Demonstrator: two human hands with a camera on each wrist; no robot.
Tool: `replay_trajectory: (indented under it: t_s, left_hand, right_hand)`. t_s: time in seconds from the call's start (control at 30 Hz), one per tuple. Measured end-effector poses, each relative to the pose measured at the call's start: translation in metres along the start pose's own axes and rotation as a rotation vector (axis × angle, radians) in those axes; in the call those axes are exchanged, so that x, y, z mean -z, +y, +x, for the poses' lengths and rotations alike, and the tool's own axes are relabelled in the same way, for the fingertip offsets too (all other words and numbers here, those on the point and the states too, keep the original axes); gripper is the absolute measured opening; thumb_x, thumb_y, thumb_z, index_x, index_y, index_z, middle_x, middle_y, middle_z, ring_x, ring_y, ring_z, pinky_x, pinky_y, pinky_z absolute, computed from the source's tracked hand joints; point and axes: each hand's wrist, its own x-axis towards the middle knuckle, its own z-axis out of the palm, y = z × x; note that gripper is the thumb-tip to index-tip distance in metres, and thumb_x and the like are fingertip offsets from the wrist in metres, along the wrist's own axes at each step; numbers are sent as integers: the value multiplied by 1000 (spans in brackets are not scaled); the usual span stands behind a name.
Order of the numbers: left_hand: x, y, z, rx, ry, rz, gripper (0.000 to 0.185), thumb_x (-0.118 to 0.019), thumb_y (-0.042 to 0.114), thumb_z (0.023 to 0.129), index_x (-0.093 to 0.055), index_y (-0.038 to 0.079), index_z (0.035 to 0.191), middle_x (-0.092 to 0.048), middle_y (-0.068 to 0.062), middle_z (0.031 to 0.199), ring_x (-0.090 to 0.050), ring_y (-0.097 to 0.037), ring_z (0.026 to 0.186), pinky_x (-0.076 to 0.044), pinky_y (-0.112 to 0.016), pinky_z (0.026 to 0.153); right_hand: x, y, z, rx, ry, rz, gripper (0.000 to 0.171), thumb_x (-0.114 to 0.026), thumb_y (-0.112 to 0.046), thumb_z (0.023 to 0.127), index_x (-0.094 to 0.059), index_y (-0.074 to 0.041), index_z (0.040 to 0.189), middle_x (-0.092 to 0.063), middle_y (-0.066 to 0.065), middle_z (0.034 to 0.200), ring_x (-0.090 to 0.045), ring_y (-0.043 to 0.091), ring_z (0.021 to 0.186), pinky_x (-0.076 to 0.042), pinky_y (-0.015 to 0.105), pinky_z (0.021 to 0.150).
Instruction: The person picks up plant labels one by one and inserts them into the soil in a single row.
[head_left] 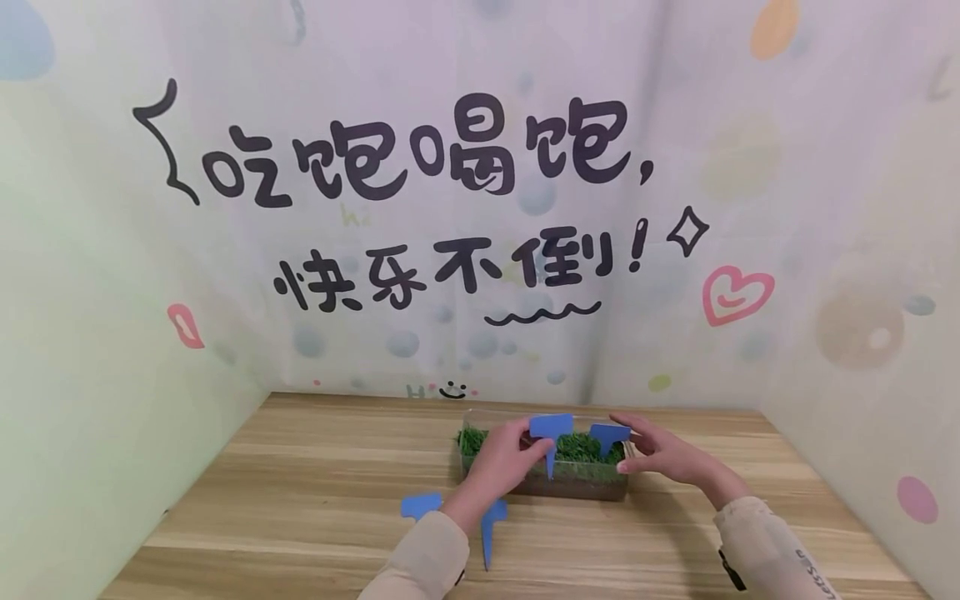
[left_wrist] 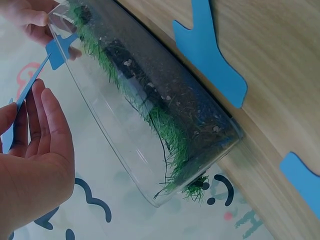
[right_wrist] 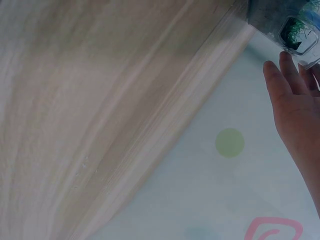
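Low centre of the frame, the left hand (head_left: 504, 460) pinches a blue tag (head_left: 551, 433) over the grass box (head_left: 585, 483) (right hand (head_left: 660, 454) spread, steadying its end), and a slanted push could bend the tag.

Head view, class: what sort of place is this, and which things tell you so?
Probably a small staged booth: a wooden table enclosed by printed cartoon backdrops, with a clear box of grass and blue tags.
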Motion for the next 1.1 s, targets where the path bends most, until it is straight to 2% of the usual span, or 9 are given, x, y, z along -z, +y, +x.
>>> replay_trajectory:
  t_s: [0.27,0.37,0.57,0.8,1.1]
  left_hand:
    - [3,4,4,0,5,-25,15,-63,24,99,-68,11,95,-72,-8,90,-64,-13,79,-47,-24,61]
    - [4,4,6,2,5,-42,15,-63,24,99,-68,10,96,-72,-10,90,-65,-18,79,-48,-25,59]
    - [5,6,10,-7,24,-46,17,-64,25,99,-70,10,103,-73,-6,92,-65,-13,79,-50,-25,63]
    - [6,7,11,-12,31,-87,18,-65,23,98,-71,8,106,-73,-11,94,-70,-26,87,-52,-26,68]
    - [6,11,14,0,71,-31,20,-65,26,98,-72,10,109,-74,-5,94,-67,-14,83,-52,-27,69]
  right_hand:
    - [1,0,0,6,-11,18,86,-70,-22,94,-17,1,158,-7,34,161,-15,61,144,-23,66,114]
    - [1,0,0,4,-10,17,86,-70,-23,94,-17,1,158,-7,34,161,-15,61,144,-23,65,114]
    - [1,-1,0,2,-5,18,86,-70,-22,94,-17,2,157,-7,35,161,-15,61,144,-23,65,114]
    - [1,-1,0,-5,2,4,88,-71,-24,93,-17,1,157,-8,34,161,-16,61,144,-24,65,114]
    - [0,0,0,-4,8,-7,87,-71,-24,93,-18,1,157,-9,34,161,-17,61,144,-25,64,114]
